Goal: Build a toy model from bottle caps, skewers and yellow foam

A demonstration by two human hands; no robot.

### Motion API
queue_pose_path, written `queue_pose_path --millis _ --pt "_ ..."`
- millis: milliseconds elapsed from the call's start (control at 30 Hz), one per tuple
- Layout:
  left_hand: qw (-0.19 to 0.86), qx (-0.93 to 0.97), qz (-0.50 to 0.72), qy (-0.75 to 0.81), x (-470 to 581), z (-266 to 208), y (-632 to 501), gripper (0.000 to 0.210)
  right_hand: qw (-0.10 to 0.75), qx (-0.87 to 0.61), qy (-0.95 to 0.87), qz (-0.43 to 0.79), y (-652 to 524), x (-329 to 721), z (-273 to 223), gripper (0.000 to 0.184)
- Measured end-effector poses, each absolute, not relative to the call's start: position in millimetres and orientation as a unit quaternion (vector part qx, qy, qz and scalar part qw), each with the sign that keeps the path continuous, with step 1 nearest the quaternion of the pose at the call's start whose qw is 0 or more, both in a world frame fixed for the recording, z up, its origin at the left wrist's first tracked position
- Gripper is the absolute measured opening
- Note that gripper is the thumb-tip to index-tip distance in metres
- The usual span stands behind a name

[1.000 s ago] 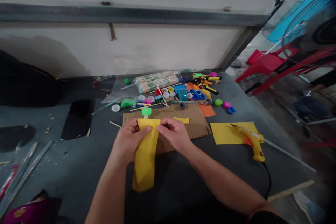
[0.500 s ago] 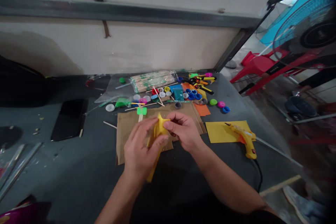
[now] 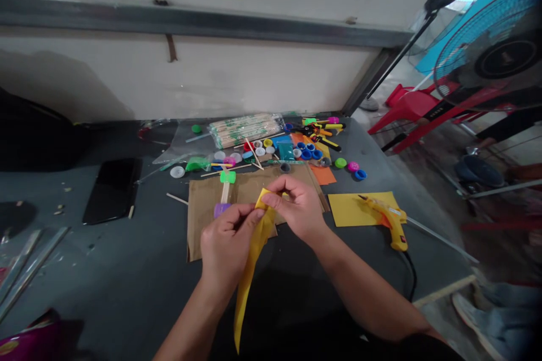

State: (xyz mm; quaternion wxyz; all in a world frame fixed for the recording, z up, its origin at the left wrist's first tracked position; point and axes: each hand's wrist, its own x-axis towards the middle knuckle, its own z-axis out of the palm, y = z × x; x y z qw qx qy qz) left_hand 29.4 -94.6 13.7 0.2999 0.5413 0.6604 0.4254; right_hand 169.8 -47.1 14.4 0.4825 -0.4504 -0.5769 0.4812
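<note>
A strip of yellow paper (image 3: 253,259) is pinched between both hands at its upper end, and its long tail hangs down towards me. My left hand (image 3: 226,237) grips it from the left with thumb and forefinger. On the other side my right hand (image 3: 298,206) pinches the top edge, fingers closed. Just beyond lies brown cardboard (image 3: 203,197). On it rests a piece made of pale sticks with a green bottle cap (image 3: 227,177) at one end and a purple cap (image 3: 221,210) at the other, partly hidden by my left hand.
A yellow glue gun (image 3: 392,220) lies on a yellow sheet (image 3: 342,211) to the right, its cord trailing off. Behind the cardboard are several bottle caps (image 3: 311,152), bagged wooden sticks (image 3: 245,128) and pliers (image 3: 324,135). A black phone (image 3: 112,190) lies left.
Both hands have closed tighter on the yellow paper, and its tail now hangs longer and lower. My left fingers have curled in, exposing the purple cap. The view has shifted slightly.
</note>
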Motion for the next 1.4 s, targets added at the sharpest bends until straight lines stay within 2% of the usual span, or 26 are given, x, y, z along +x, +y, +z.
queue_pose_path --millis 367,533,700,800,900,1100,1400 --pt "0.319 0.561 0.405 0.648 31 17 -95 0.019 0.476 -0.467 -0.536 0.517 -46 169 12 0.018" --pt "0.380 0.537 0.400 0.639 32 9 -88 0.024 0.477 -0.481 -0.509 0.531 -40 166 5 0.021" --pt "0.459 0.479 0.415 0.622 36 -17 -73 0.030 0.474 -0.500 -0.520 0.504 -21 163 -19 0.021" --pt "0.454 0.482 0.407 0.629 39 -31 -69 0.030 0.490 -0.502 -0.512 0.495 -12 163 -36 0.023" --pt "0.432 0.490 0.395 0.646 42 -35 -69 0.029 0.503 -0.491 -0.460 0.542 -9 163 -49 0.025" --pt "0.407 0.502 0.387 0.658 44 -37 -70 0.028 0.456 -0.454 -0.387 0.660 -9 164 -55 0.032" --pt "0.417 0.511 0.371 0.654 46 -41 -68 0.031 0.470 -0.516 -0.433 0.570 -12 164 -53 0.025"
